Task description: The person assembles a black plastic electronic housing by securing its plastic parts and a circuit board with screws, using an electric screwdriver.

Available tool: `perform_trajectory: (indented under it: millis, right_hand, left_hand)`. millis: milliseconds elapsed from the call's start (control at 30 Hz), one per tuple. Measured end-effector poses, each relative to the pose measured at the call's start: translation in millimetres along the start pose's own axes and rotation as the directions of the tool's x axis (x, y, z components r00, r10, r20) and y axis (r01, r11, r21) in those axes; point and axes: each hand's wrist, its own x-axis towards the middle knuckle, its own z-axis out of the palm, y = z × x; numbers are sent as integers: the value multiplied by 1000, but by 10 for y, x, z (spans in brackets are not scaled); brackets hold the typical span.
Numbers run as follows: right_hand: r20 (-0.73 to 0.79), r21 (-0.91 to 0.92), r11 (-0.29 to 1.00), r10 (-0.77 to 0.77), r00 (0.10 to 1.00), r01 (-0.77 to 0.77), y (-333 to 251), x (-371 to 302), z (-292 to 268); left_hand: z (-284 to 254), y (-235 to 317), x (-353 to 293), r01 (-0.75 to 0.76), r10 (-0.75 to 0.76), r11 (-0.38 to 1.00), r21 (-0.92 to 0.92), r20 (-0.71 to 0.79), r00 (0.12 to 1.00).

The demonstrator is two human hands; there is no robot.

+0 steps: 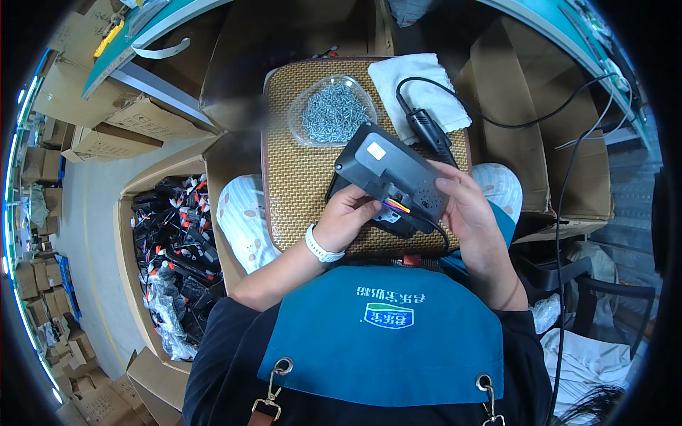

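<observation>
Between my two hands is a black plastic housing [391,167] with a small pale label and a patch of small holes. It is tilted over the woven mat. My left hand [347,219] pinches its near edge, the thumb beside a bundle of coloured wires [396,206]. My right hand [465,199] grips the right end, thumb on top and fingers behind. Another black part with a cable [405,228] shows under the housing; whether the two are joined cannot be seen. Just beyond lie a black corded electric screwdriver [430,131] and a clear tray of screws [334,112].
The woven mat [284,163] covers a surface over my lap. A white cloth [426,74] lies under the screwdriver, whose cord runs off to the right. At left stands a carton [128,255] full of black parts [177,241]. More open cartons [511,106] stand at right.
</observation>
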Motion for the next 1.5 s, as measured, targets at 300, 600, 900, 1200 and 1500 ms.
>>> perform_trajectory:
  millis: [300,600,900,1200,1500]
  right_hand:
    - [93,373,907,173,980,-196,265,80,0]
    - [172,375,884,-361,916,278,-124,-49,-256]
    - [207,285,866,-474,856,410,-165,-135,-151]
    - [105,343,848,-462,880,404,-236,-287,-626]
    - [152,326,856,-466,872,401,-183,-148,-529]
  left_hand:
    - [43,101,26,62,-42,938,-342,65,997]
    - [125,761,-34,-489,16,192,851,496,868]
    - [11,583,135,-510,-131,-130,851,495,859]
    - [-621,1733,-651,-347,41,448,824,369,929]
    - [-2134,2272,-276,-24,11,1000,-15,-568,823]
